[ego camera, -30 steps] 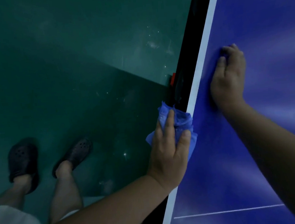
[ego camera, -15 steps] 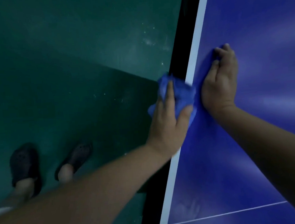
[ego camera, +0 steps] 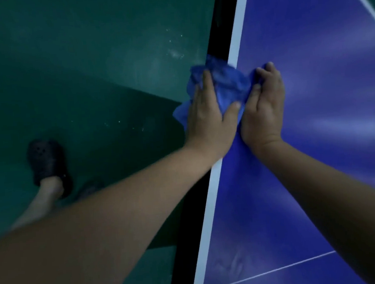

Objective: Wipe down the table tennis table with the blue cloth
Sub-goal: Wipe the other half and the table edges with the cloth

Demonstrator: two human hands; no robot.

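Sliding the left hand (ego camera: 209,117) farther up the table (ego camera: 327,131) edge than a second ago, bringing it right against the right hand (ego camera: 263,111). Pressing the blue cloth (ego camera: 224,83) down with straight, spread fingers and thumb, not curling round it. Bunching the cloth over the white border line (ego camera: 236,37) and the black side, just touching the right fingertips. Laying the right hand flat and relaxed on the blue top, holding nothing. Standing on the green floor (ego camera: 86,60) at left, showing one dark shoe (ego camera: 46,162).
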